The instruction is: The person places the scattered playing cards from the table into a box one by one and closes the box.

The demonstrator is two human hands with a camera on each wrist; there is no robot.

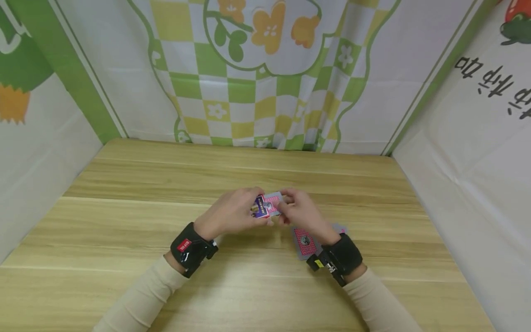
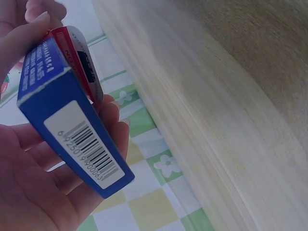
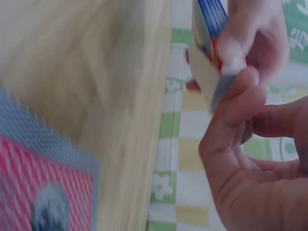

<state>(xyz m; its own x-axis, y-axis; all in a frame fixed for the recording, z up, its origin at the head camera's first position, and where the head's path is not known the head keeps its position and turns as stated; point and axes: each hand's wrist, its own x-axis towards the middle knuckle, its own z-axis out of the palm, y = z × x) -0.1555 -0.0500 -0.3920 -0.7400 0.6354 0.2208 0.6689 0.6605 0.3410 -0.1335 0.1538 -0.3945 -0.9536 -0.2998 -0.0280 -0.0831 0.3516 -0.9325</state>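
Card box: dark blue (image 2: 77, 134), held above the wooden table (image 1: 207, 295) between both hands; the small white print on its narrow side is too blurred to read.
Barcode label: white (image 2: 84, 144), digits reading 6 925019 900063.
Red-and-white piece: at the box's edge (image 2: 74, 57), the letters "NO" legible, the remainder hidden or unclear.
Left hand: thumb and fingers (image 1: 234, 212) bent around the box, gripping it.
Pink-backed card: partly out of the box (image 1: 271, 203), with a pale border and a dark central picture.
Right hand: fingers curled, thumb and fingertips (image 1: 304, 214) pinching the card's outer end.
Loose cards: pink-backed, on the table (image 1: 306, 242), partly beneath the right forearm.
Left wristband: black, bearing a red tag (image 1: 183, 245) with pale lettering too small to read.
Right wall: large black Chinese characters (image 1: 495, 83), cut off by the view's edge.
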